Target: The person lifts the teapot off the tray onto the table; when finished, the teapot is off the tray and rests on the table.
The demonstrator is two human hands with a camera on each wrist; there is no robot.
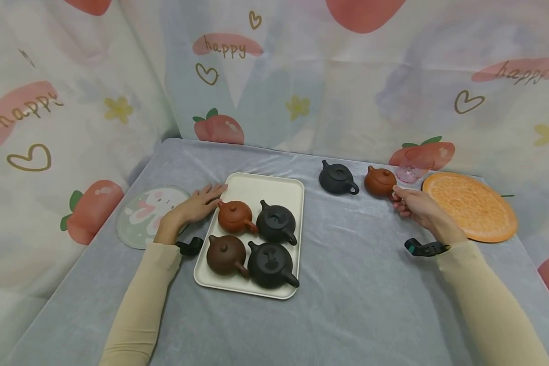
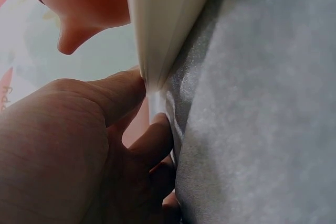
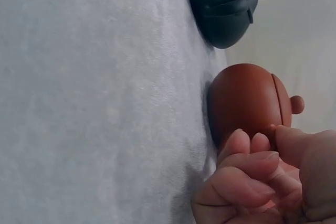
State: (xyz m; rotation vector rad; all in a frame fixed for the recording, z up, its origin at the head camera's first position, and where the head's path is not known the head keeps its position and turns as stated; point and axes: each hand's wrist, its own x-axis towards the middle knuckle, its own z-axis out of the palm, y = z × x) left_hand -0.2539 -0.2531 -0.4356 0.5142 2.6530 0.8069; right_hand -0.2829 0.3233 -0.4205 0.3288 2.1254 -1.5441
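Observation:
At the far right of the table, my right hand [image 1: 416, 207] pinches an orange-brown teapot [image 1: 378, 181] on its handle side. The fingers hide the handle; the teapot sits on the cloth. A black teapot [image 1: 336, 178] stands just left of it. My left hand [image 1: 194, 204] rests against the left edge of a cream tray [image 1: 265, 184], fingers extended; in the left wrist view the thumb touches the tray's rim. On the tray are another orange-brown teapot [image 1: 234, 216], a dark brown teapot [image 1: 225, 254], and two black teapots, one behind [image 1: 275, 221] and one in front [image 1: 269, 263].
A round orange mat [image 1: 471, 206] lies right of my right hand, and a small pink glass-like dish [image 1: 407, 174] stands behind it. Under and beside my left forearm is a round rabbit-print mat [image 1: 137, 223]. Grey cloth [image 1: 347, 284] covers the table; a printed curtain [image 1: 329, 81] hangs behind.

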